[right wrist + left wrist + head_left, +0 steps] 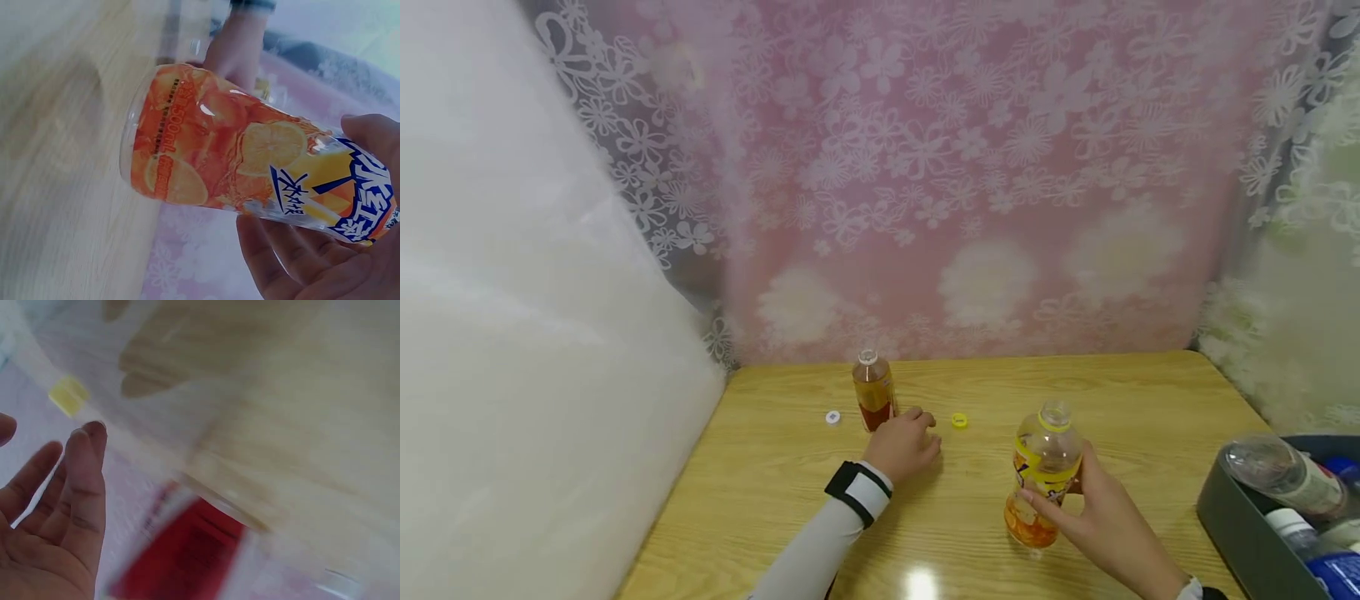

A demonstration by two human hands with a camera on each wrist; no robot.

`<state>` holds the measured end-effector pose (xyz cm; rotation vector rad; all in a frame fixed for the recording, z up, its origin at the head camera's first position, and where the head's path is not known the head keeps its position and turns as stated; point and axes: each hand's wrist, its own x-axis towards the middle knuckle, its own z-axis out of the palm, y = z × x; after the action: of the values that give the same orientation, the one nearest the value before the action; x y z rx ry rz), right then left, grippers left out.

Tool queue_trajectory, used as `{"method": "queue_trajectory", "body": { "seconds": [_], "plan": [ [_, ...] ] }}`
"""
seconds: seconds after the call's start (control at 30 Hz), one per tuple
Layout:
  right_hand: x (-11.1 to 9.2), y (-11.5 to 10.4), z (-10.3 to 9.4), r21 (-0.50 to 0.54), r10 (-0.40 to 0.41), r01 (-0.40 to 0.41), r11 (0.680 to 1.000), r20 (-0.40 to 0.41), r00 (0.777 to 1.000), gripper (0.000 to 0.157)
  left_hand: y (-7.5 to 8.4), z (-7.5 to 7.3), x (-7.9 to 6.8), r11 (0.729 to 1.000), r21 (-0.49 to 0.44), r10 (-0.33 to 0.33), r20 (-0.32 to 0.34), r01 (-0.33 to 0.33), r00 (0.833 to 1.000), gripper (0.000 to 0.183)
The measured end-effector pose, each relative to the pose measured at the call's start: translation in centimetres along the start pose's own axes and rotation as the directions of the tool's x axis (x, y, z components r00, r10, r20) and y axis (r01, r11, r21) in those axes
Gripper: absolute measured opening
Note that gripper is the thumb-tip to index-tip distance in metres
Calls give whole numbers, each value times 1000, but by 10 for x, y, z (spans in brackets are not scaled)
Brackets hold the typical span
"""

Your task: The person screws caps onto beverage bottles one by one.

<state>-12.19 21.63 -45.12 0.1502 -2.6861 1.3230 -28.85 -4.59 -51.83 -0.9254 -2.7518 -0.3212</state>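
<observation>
My right hand (1101,521) grips an open clear bottle (1048,467) with a yellow and orange label; its neck bears no cap. In the right wrist view, thumb and fingers wrap the label of this iced tea bottle (219,144), printed with lemon slices. Beside a second, smaller bottle (873,392) with brownish contents, my left hand (904,447) reaches over the table, fingers loosely bent and holding nothing. That bottle's red label (187,556) shows blurred in the left wrist view. A yellow cap (959,421) lies just beyond the left fingertips.
A white cap (832,417) lies left of the smaller bottle on the wooden table (760,467). At the right edge stands a dark grey bin (1232,517) with several bottles in it. A floral curtain (970,183) hangs behind, and a white sheet (535,317) on the left.
</observation>
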Motion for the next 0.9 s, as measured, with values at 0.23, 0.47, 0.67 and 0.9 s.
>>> {"method": "queue_trajectory", "body": {
  "seconds": [0.23, 0.47, 0.67, 0.9],
  "plan": [
    [-19, -14, 10, 56, 35, -39, 998, 62, 997, 75, 16, 23, 43, 996, 79, 41, 86, -48, 995, 40],
    [-21, -14, 15, 67, -38, 36, 997, 27, 999, 68, 27, 30, 61, 990, 80, 110, 114, -119, 987, 30],
    [-14, -16, 28, 88, -63, 58, 994, 58, 996, 67, 24, 23, 60, 994, 56, 83, 118, -91, 989, 27],
    [-9, -12, 39, 86, -112, 108, 990, 45, 993, 69, 37, -46, 46, 925, -380, 37, 41, -19, 998, 30]
  ]
}}
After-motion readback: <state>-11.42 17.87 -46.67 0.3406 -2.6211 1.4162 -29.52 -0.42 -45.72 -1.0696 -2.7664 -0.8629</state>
